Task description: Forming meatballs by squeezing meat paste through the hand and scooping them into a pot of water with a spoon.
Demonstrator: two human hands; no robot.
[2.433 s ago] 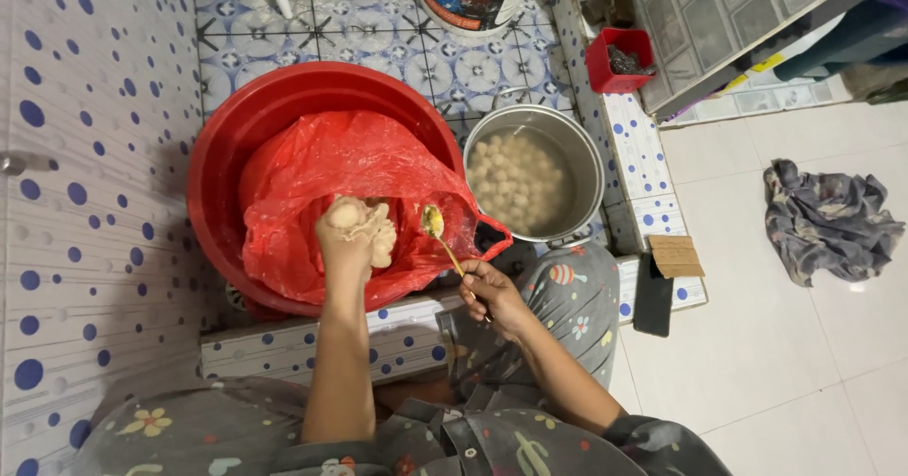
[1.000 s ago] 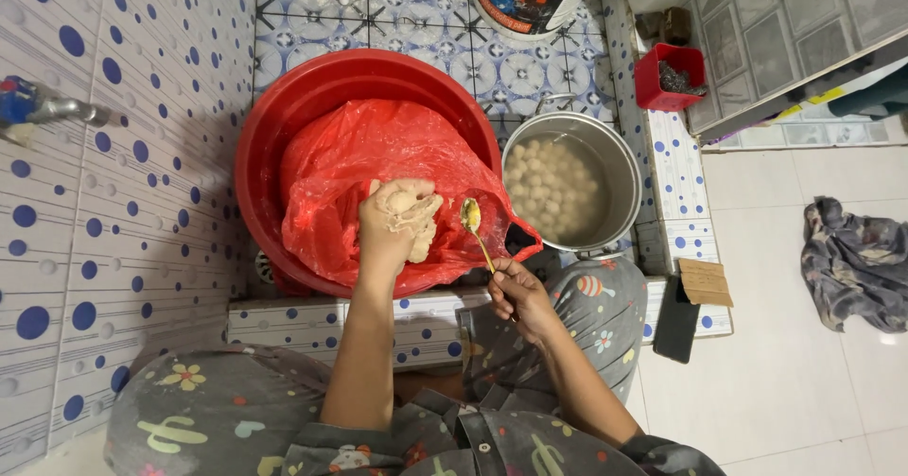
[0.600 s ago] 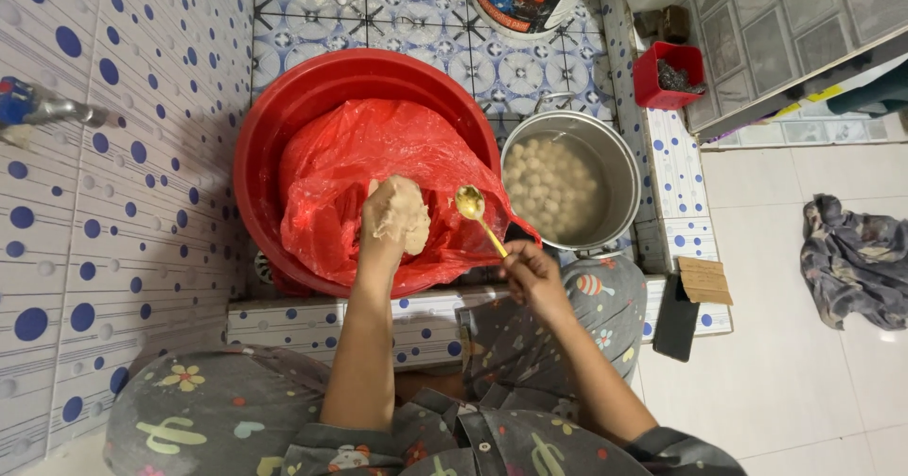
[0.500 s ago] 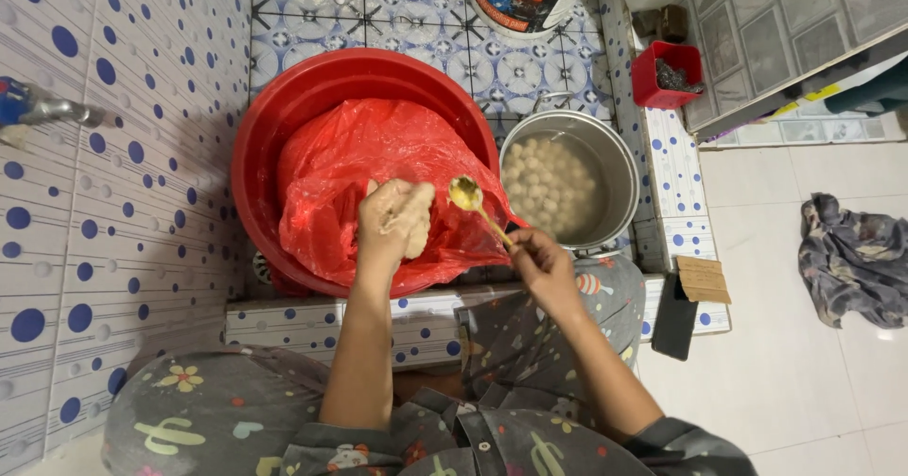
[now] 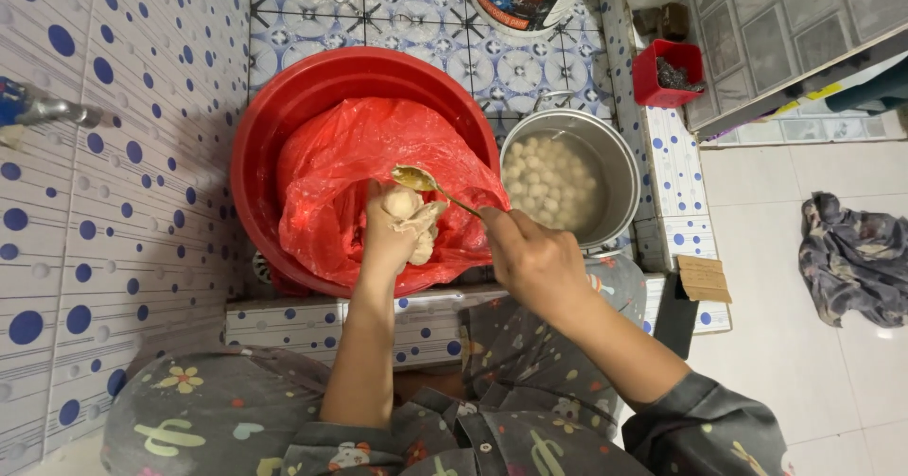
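**Paste ball at the fist, spoon set to lift it**

Left hand (image 5: 402, 230) is clenched around a lump of pale paste (image 5: 421, 240), held over the red plastic bag (image 5: 369, 169) that lines the red basin (image 5: 274, 117). A rounded ball (image 5: 401, 203) stands out at the top of the fist, by the thumb. Judgement: the squeeze is what pushes the ball up, and holding the fist above the bag lets any drips fall back into the stock.

Right hand (image 5: 534, 259) grasps the handle end of a metal spoon (image 5: 430, 185). Spoon bowl sits just above the ball, touching or nearly so; contact cannot be confirmed. Long axis of the spoon runs from the right hand up and left toward the fist; bowl points left, away from the steel pot (image 5: 567, 178). Handle is tilted, bowl end farther from the body.

Pot stands just beside the basin on the right, holding cloudy water and many pale balls. Judgement: it is placed within a short swing of the spoon hand.
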